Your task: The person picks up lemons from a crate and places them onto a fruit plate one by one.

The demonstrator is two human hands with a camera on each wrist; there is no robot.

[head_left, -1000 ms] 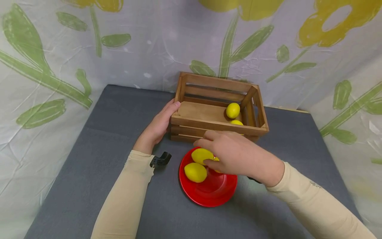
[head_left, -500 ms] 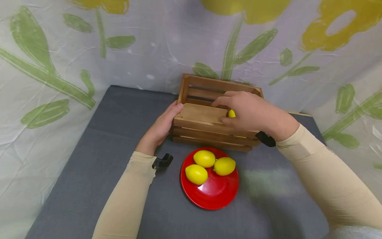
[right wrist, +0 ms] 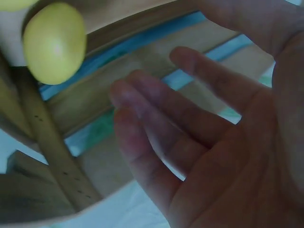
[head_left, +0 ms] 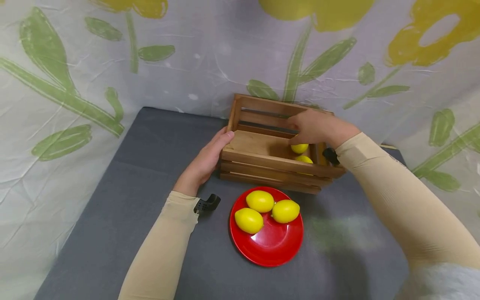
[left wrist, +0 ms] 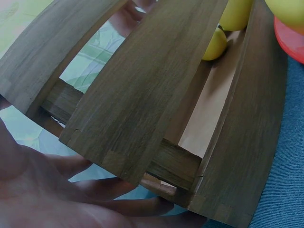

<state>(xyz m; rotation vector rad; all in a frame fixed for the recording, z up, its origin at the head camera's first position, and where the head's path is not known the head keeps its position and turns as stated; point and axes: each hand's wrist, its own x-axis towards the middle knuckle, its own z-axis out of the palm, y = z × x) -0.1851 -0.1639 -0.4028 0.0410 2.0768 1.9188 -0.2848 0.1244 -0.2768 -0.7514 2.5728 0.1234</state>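
My left hand (head_left: 206, 158) grips the left end of a slatted wooden crate (head_left: 275, 163), thumb over the rim and fingers along the outside of the end slats in the left wrist view. Inside the crate's right part are two yellow lemons, a rear lemon (head_left: 300, 149) and a front lemon (head_left: 303, 159) half hidden by the front slat. Above the rear one reaches my right hand (head_left: 320, 126). Its palm is bare in the right wrist view, fingers loosely extended, with the lemon (right wrist: 55, 43) apart from the fingertips.
In front of the crate, a red plate (head_left: 275, 248) bears three lemons: a back one (head_left: 260, 201), a right one (head_left: 286, 211) and a left one (head_left: 249, 221). They stand on a dark grey table (head_left: 150, 166), with a flower-printed curtain (head_left: 202, 50) behind.
From over the plate, my right hand has moved up and away into the crate, leaving three lemons on the plate. My left hand keeps its grip on the crate's left end.
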